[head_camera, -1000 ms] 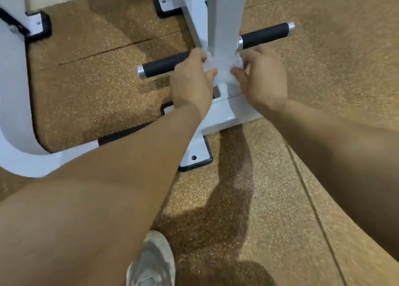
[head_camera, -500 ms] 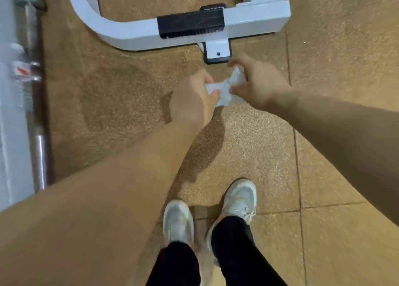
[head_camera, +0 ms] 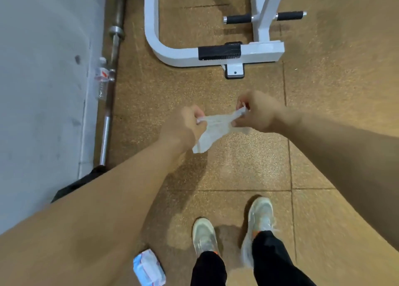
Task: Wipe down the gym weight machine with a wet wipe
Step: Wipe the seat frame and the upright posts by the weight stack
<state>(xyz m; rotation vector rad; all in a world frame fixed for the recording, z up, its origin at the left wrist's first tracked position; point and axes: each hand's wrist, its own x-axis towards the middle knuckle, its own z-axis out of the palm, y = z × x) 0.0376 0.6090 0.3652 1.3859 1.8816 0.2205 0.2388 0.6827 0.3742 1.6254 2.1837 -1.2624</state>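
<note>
Wipe: A thin, crumpled white wet wipe is held in the air between both hands. Its top edge is stretched and its lower corner hangs loose above the speckled brown rubber floor.
Left hand: The left hand is closed, with one end of the wipe pinched between thumb and fingers.
Right hand: The right hand is closed likewise, with the other end bunched at its fingertips.
Machine: The white-painted steel weight machine frame is seen ahead, well apart from the wipe. Its black-gripped crossbar pegs and upright are not touched.
Change: A second ago the wipe was pressed around the upright beside the pegs, and half a second ago it was bunched small between the hands. It has now been taken off the frame and drawn open.
Meaning: The pass on the upright is judged finished. The wipe is probably being spread or refolded to a fresh face before another part, perhaps the curved base rail, is wiped.
Surroundings: A blue-and-white wipe packet lies on the floor near the pale trainers. A long steel barbell and a clear plastic bottle lie along the grey wall.
</note>
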